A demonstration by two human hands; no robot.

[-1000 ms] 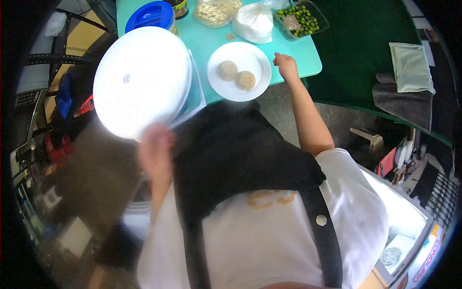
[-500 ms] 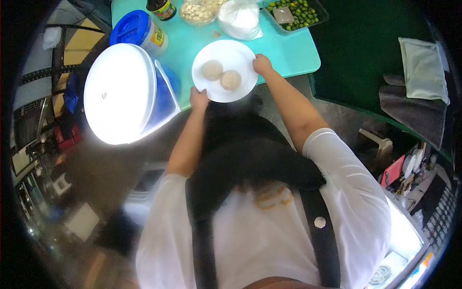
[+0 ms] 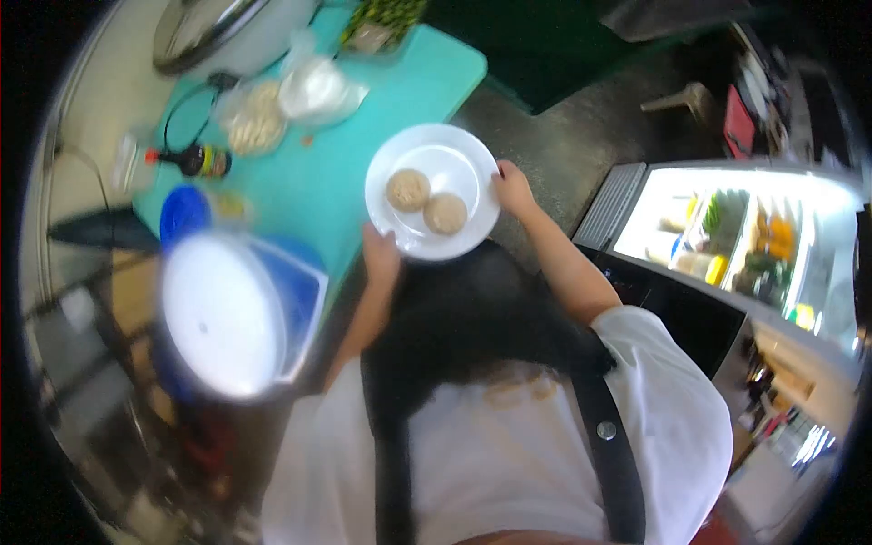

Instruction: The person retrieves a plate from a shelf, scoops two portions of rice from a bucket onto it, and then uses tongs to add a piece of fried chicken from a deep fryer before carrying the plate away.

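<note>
A round white plate [image 3: 463, 150] is held level in front of my apron, gripped at opposite edges. My left hand [image 3: 381, 254] is closed on its lower left rim, thumb on top. On the right rim, my right hand [image 3: 512, 188] pinches the plate, with most fingers hidden underneath. Two round, flat, pale brown patties lie touching on it: one patty [image 3: 408, 190] to the left and another patty [image 3: 445, 213] to the right.
A turquoise table [image 3: 413, 95] holds a white plastic bag [image 3: 318, 89], a bag of pale pieces [image 3: 254, 118], a dark sauce bottle [image 3: 202, 161] and a tub of green fruit [image 3: 381, 23]. A white-lidded cooler [image 3: 222, 313] stands left; a lit, stocked fridge [image 3: 727, 241] is at right.
My view has turned to the right, bringing the lit fridge into sight. The plate, still in both hands, now hangs off the table's edge, and the table has shifted left in view.
</note>
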